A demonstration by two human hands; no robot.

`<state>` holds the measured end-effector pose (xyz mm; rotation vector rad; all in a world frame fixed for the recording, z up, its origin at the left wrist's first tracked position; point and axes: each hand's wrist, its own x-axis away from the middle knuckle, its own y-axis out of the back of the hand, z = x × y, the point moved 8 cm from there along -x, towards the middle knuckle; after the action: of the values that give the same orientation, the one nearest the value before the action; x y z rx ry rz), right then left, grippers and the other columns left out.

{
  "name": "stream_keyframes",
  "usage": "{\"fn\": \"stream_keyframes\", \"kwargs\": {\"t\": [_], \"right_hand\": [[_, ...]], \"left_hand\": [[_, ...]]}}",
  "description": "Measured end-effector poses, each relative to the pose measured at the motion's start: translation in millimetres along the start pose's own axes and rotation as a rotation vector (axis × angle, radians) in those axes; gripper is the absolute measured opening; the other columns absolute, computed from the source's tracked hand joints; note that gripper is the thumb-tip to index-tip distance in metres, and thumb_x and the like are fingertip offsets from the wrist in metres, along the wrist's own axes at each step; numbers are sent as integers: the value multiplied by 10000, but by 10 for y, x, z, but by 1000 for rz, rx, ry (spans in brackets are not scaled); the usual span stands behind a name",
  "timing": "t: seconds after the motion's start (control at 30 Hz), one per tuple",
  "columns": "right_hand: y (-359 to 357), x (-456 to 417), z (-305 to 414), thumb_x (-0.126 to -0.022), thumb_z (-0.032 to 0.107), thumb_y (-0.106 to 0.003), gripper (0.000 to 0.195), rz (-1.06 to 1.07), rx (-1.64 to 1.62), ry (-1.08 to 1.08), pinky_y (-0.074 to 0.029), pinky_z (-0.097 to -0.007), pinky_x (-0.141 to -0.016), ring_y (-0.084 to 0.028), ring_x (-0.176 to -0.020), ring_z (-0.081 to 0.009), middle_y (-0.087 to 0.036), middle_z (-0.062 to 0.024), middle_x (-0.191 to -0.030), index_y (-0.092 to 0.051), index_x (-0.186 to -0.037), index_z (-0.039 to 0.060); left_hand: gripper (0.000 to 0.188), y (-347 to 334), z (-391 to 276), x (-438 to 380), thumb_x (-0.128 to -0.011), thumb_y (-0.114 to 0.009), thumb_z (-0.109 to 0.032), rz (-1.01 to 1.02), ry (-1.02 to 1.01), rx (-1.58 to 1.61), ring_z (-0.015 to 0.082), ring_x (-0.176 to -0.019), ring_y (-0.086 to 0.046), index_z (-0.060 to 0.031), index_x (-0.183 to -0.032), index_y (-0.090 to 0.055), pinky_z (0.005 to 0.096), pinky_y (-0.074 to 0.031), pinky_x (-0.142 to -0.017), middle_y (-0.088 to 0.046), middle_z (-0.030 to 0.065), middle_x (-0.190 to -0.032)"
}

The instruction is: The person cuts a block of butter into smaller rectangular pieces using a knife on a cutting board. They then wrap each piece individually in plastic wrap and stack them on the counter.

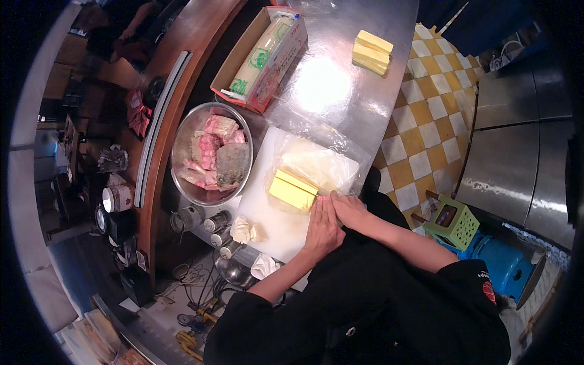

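On a white cutting board (255, 210), a sheet of clear plastic film (335, 141) lies spread out. Yellow rectangular blocks (292, 189) rest side by side on the film. My left hand (324, 228) lies at their near right end, fingers extended over a small pink piece (323, 199). Close against it, my right hand (349, 210) has its fingertips at the same spot, by the film's near edge. Whether either hand grips the pink piece or the film cannot be told. More yellow blocks (373, 52) sit on the steel counter at the far right.
A steel bowl (175, 171) of pink and pale wrapped pieces stands left of the board. Beyond it is an open box (292, 54) holding a film roll. Shaker jars (218, 221) and crumpled paper (246, 229) lie near the board's left edge. Another person's arm shows at upper left.
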<state>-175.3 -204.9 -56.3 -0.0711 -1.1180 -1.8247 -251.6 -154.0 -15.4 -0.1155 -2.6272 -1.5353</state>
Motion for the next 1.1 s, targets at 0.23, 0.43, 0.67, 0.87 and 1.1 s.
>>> {"fn": "stream_keyframes", "kwargs": {"t": [0.23,0.43,0.67,0.87,1.1], "right_hand": [[-20,-3,51,-983,184,-487,256,-8,31,28,-546,-559,-794,-685,-898,-480,-687,-287,-917,-476,-1129,-25],[5,-4,68,-987,185,-470,255,-42,67,60,-567,-530,-823,-702,-945,-453,-700,-286,-993,-540,-1088,-39],[-69,-44,1,-980,167,-481,238,-11,78,47,-561,-527,-845,-699,-970,-450,-697,-283,-1011,-544,-1096,-31],[-66,-43,-5,-941,144,-534,253,-75,83,88,-552,-537,-816,-685,-962,-462,-684,-292,-1003,-516,-1114,-40],[-89,-4,41,-970,141,-496,247,-96,181,44,-555,-543,-756,-694,-877,-462,-688,-288,-881,-499,-1127,-50]], "left_hand": [[985,71,34,-12,-708,-769,-194,-8,-18,49,530,-1398,-380,213,-1451,-267,525,-297,-1203,-394,422,-1448],[970,110,66,-56,-711,-775,-211,8,15,78,525,-1386,-404,224,-1431,-292,505,-308,-1200,-427,431,-1418],[987,117,-14,-41,-718,-788,-227,-1,-12,20,526,-1388,-397,224,-1430,-273,497,-310,-1198,-423,431,-1419],[951,156,24,-59,-743,-778,-209,-7,11,80,503,-1400,-389,186,-1449,-279,488,-318,-1196,-420,393,-1444],[825,416,-74,210,-780,-742,-123,-251,-5,141,471,-1350,-466,93,-1472,-349,467,-369,-1170,-497,325,-1416]]}}
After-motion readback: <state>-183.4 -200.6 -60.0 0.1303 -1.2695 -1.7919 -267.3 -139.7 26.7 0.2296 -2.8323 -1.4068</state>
